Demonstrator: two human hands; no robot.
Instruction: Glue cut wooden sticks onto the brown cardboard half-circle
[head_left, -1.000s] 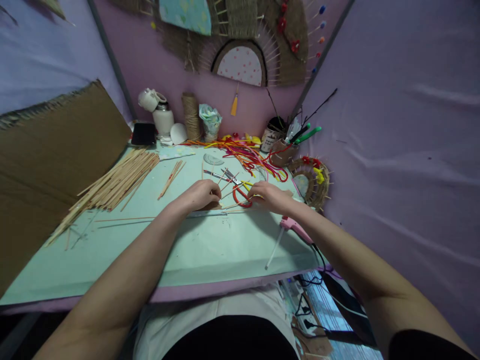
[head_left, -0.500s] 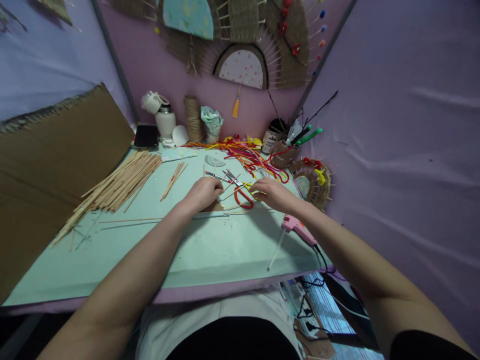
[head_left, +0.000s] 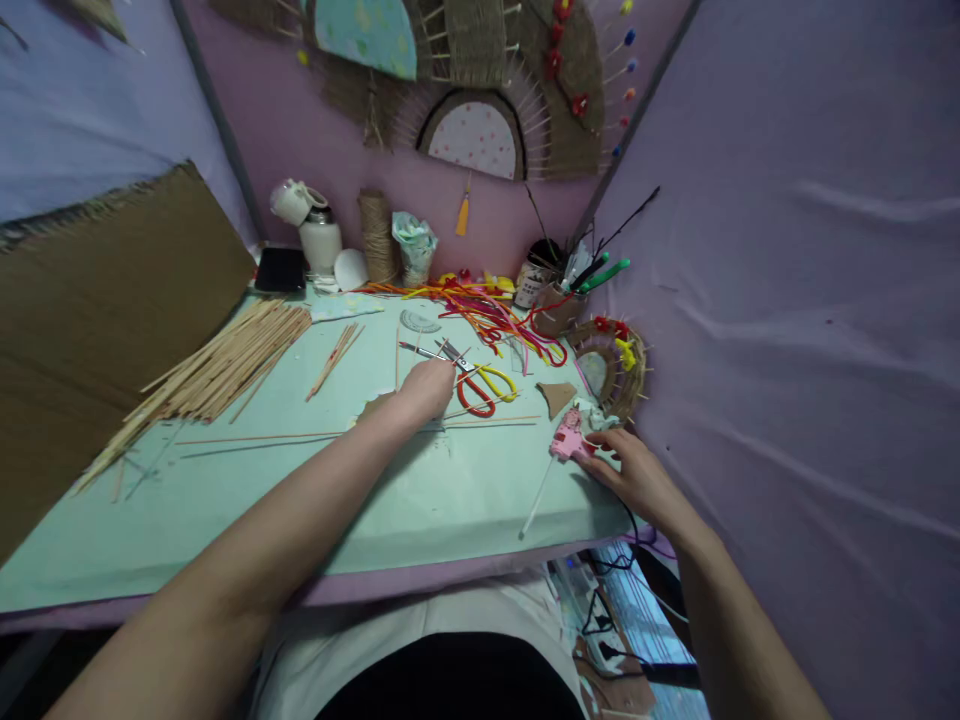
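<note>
My left hand [head_left: 431, 388] is closed in a pinch in the middle of the table, with thin wooden sticks [head_left: 472, 376] poking out from its fingertips. Scissors [head_left: 463, 366] with one red and one yellow handle lie just beyond it. At the right, my right hand [head_left: 630, 468] has its thumb and fingers around the handle of a pink hot glue gun [head_left: 568, 437], which rests on the table. A clear glue stick [head_left: 534, 505] extends from the gun toward the front edge. My left forearm partly covers a brown cardboard piece [head_left: 375, 405].
A pile of wooden sticks [head_left: 225, 365] lies at the left beside a large cardboard sheet [head_left: 112, 310]. Coloured cords [head_left: 487, 315], a twine spool [head_left: 377, 235] and a pen pot [head_left: 559, 310] line the back. A decorated ring [head_left: 634, 375] leans at the right, near a cardboard scrap [head_left: 556, 398].
My right hand has left the sticks and moved right and toward me onto the glue gun. My left hand stays with the sticks. The view has shifted slightly.
</note>
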